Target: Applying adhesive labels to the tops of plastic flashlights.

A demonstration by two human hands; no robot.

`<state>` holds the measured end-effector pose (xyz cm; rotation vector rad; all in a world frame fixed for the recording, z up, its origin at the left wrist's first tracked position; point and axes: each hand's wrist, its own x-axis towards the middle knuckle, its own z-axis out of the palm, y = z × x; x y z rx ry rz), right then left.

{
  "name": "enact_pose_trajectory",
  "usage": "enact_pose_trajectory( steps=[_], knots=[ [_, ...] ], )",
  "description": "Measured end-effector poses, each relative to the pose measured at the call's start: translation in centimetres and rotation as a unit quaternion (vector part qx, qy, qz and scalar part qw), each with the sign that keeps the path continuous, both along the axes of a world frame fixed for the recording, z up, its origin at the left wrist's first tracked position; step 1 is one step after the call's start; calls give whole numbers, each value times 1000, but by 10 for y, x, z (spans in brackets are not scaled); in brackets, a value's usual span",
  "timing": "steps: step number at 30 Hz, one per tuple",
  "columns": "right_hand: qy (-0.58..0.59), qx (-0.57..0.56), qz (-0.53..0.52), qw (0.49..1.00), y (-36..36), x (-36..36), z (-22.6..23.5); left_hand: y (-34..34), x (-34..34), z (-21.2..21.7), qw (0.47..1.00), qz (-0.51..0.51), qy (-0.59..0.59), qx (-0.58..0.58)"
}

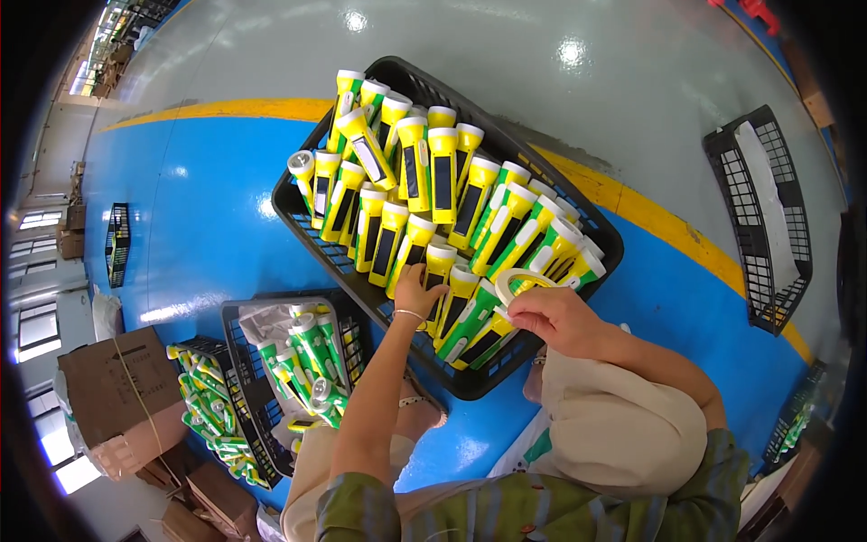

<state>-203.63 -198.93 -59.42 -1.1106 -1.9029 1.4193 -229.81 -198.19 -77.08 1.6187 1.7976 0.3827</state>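
Note:
A large black plastic basket (591, 215) is packed with rows of yellow, white-headed flashlights (442, 176), many with a dark panel on the side; green ones stand among them on the right. My left hand (417, 294) is down at the basket's near side, its thumb and fingers bent about the body of a yellow flashlight (439, 263); the grip is partly hidden. Over the near right corner, my right hand (564, 318) is closed on a cream-coloured ring like a tape roll (508, 280). Just below that ring lies a tilted flashlight (488, 341).
Left of my leg stands a black crate (237, 327) of green flashlights, beside another crate (257, 443) of smaller green-yellow pieces. A cardboard box (122, 384) stands farther left. At the right, a black crate (748, 226) has a white liner. A yellow stripe (673, 230) crosses the floor.

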Motion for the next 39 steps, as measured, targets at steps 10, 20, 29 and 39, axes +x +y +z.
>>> enact_pose_trajectory(
  steps=[10,20,29,39],
  knots=[
    [39,-59,-66,995,5,-1,-4,14,13,93,732,121,-635,-214],
    [7,-13,-69,998,4,1,-14,-6,76,139,943,-63,-324,-36],
    [-16,25,-86,996,6,-6,-5,-20,80,145,955,-49,-287,60],
    [-109,98,-71,987,6,3,-5,-30,85,145,922,-22,-385,28]
  ],
)
